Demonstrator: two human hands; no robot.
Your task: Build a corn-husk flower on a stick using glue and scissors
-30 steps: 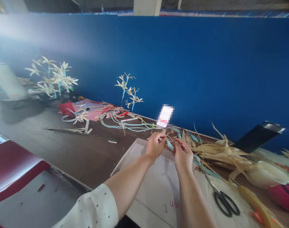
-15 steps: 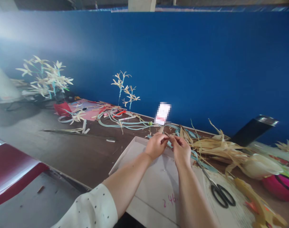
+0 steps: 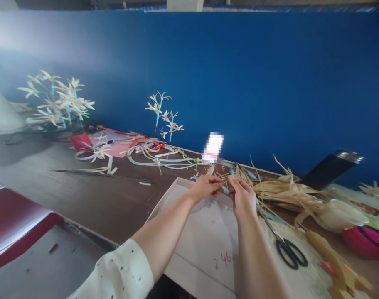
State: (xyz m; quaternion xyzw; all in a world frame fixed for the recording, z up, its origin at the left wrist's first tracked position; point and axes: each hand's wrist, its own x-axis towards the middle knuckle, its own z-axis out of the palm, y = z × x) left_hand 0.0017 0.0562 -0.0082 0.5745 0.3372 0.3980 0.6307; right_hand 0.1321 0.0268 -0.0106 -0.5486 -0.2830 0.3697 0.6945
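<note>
My left hand (image 3: 207, 187) is closed in a pinch above the far end of a shallow white cardboard box lid (image 3: 205, 245). From its fingertips a thin tan strip (image 3: 225, 181), looking like dried husk, reaches towards my right hand (image 3: 242, 194). That hand is pinched too, its fingertips a short way from the left ones; whether it grips the same strip is too small to tell. Just right of it lies a heap of dried corn husks (image 3: 283, 193). Black-handled scissors (image 3: 291, 252) rest on a printed sheet, blades pointing towards the husks.
Husk flowers on blue stems (image 3: 158, 108) stand by the blue partition (image 3: 270, 83). Pale blue cord (image 3: 164, 164) lies coiled below them. A blurred phone (image 3: 213, 147) leans at the back. On the right are a black flask (image 3: 331, 170), a yellow glue gun (image 3: 339, 265) and a pink object (image 3: 365, 241).
My hands have drawn slightly apart, the right one moving rightward, and the thin strip now shows between them. The view has shifted a little.
</note>
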